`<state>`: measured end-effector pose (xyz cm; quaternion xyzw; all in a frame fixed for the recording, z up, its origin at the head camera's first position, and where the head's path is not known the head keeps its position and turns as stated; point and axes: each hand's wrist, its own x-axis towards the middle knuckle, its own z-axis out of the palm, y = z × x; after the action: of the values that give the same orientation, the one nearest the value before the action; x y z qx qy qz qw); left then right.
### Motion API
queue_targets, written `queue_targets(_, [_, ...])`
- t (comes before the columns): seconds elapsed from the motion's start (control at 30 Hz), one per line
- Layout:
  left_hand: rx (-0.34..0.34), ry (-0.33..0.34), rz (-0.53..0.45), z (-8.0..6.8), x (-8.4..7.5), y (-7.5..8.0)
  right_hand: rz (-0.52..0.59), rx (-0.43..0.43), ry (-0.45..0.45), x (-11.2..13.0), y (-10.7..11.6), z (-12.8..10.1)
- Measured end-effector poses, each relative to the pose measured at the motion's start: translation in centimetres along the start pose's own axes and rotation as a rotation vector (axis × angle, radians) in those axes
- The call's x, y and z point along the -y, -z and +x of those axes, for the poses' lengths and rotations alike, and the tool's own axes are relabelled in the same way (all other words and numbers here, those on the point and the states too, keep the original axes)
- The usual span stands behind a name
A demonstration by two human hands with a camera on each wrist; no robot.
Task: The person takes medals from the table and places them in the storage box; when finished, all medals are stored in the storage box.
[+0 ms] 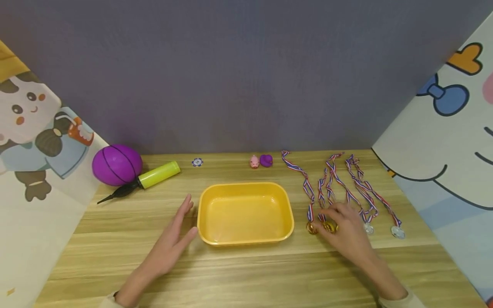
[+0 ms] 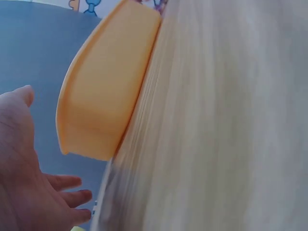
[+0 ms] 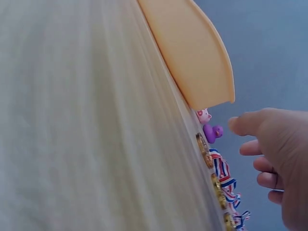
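Observation:
An empty yellow plastic tray sits on the wooden table in the middle of the head view. To its left, my left hand is held with fingers straight and thumb spread, near the tray's left wall. On the other side, my right hand hovers over gold medals on striped ribbons, partly covering some of them. The right wrist view has the same right hand raised above the gold medals, fingers loosely bent and holding nothing. Silver medals lie farther right.
At the back left are a purple ball and a yellow-green hand pump with a black nozzle. A blue and white chip, a pink pig toy and a purple duck lie along the grey back wall.

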<state>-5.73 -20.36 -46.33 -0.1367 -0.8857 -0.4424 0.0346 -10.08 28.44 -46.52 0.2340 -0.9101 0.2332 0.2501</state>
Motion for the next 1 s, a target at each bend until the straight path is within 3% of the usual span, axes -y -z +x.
queue_targets(0.33, [-0.018,-0.079,-0.023,-0.3,0.9,-1.9,-0.020,0.038,0.050,-0.8,-0.4,-1.3])
queue_targets(0.5, [-0.031,-0.084,-0.022,-0.5,1.3,-2.9,-0.013,0.033,0.074,-1.0,-0.7,-1.8])
queue_targets(1.0, [-0.019,-0.085,0.058,-0.6,1.3,-3.3,-0.005,0.040,-0.007,-0.6,-1.3,-2.2])
